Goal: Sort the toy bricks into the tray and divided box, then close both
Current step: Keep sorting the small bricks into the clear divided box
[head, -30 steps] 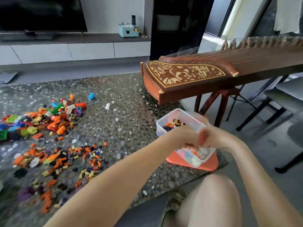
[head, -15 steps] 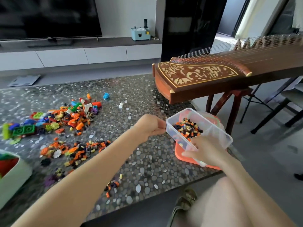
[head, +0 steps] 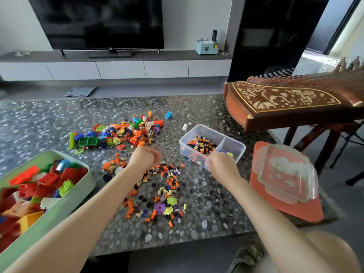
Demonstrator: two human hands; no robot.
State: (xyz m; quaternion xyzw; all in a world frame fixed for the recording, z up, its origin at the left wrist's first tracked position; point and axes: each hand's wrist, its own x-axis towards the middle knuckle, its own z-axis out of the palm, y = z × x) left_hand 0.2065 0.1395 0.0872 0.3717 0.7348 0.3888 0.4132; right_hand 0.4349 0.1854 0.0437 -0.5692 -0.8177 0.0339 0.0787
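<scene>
Status: sorting is partly complete. The tray, left of the left hand, holds large bricks. The divided box, directly ahead of the right hand, has one compartment filled with small bricks and the other nearly bare. Loose bricks cover the tabletop between and beyond both hands. Both lids, stacked right of the right hand, are off.

Left hand: fingers curled into a fist, nothing visible inside. Right hand: grips the box's near wall.
</scene>
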